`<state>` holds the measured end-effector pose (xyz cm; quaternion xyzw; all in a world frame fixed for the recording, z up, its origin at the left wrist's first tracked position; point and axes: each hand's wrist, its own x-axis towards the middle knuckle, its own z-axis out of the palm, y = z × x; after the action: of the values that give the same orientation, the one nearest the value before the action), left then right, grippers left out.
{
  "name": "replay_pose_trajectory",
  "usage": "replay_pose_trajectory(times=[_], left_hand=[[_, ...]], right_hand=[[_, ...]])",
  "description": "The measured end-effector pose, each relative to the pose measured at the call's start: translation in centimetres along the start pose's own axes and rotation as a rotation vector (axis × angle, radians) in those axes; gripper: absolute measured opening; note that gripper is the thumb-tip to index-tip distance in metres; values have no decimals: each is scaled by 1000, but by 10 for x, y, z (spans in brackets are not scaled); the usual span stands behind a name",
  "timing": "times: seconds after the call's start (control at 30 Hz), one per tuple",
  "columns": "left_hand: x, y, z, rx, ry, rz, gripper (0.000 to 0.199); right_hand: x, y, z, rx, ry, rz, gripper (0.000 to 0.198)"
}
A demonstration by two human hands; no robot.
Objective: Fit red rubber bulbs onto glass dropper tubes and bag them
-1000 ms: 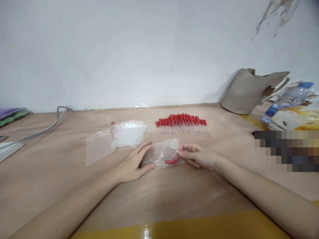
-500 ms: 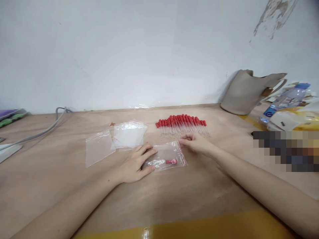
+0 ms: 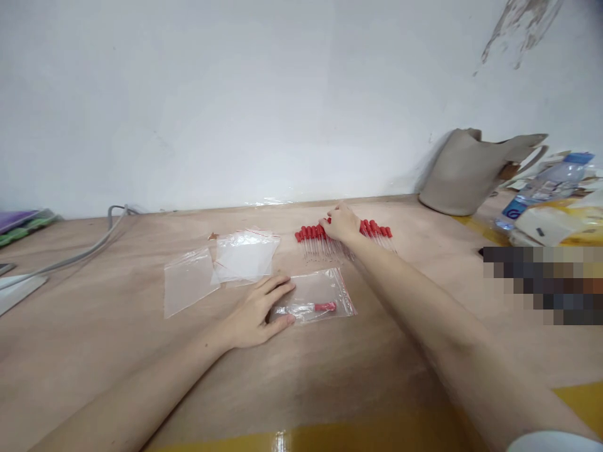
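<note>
My left hand lies with fingers spread over the left end of a clear zip-lock bag, pressing it against the table. Inside the bag is one dropper with a red rubber bulb; its clear tube runs left toward my fingers. My right hand reaches into a row of red-bulbed droppers, its bent fingers around a red bulb near the row's middle. That hand hides several droppers behind it. Left of the bag are a stack of clear zip-lock bags and a single bag.
A grey cable runs across the left side. At the back right stand a beige pitcher-shaped container, a plastic bottle and a yellow-and-white package. A white wall closes off the back; yellow tape lines the front edge.
My right hand has left the zip strip of the bag and moved up to the droppers' red bulbs. My left hand and the bag under it have stayed in place.
</note>
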<state>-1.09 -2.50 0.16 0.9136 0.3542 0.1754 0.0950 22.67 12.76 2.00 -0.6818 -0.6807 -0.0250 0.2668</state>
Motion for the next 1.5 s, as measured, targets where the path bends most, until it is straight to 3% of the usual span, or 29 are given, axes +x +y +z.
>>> replay_pose_trajectory(times=[0.17,0.3,0.47,0.6,0.73,0.93,1.1,1.3,1.5], left_hand=[[0,2,-1,-34,18,0,34],[0,1,0,-17,1,-6,41],[0,0,0,-9,0,8,41],[-1,-2,2,27,-26,-1,48],[-1,-1,1,48,-42,-16,50],[-1,0,0,34,-19,-10,48],[-1,1,0,26,-34,-47,55],[0,1,0,25,-33,-46,55],[-1,1,0,25,-26,-41,56]], right_hand=[[6,-1,6,113,-11,76,21],[10,0,6,214,-29,110,16],[7,8,-12,426,-33,55,19],[-27,29,-38,917,122,-14,16],[-77,54,-53,1106,182,123,29],[-123,57,-39,1373,28,356,35],[-135,51,-35,1504,-237,441,32],[-138,58,-37,1352,-564,284,27],[-138,58,-39,1149,-655,58,26]])
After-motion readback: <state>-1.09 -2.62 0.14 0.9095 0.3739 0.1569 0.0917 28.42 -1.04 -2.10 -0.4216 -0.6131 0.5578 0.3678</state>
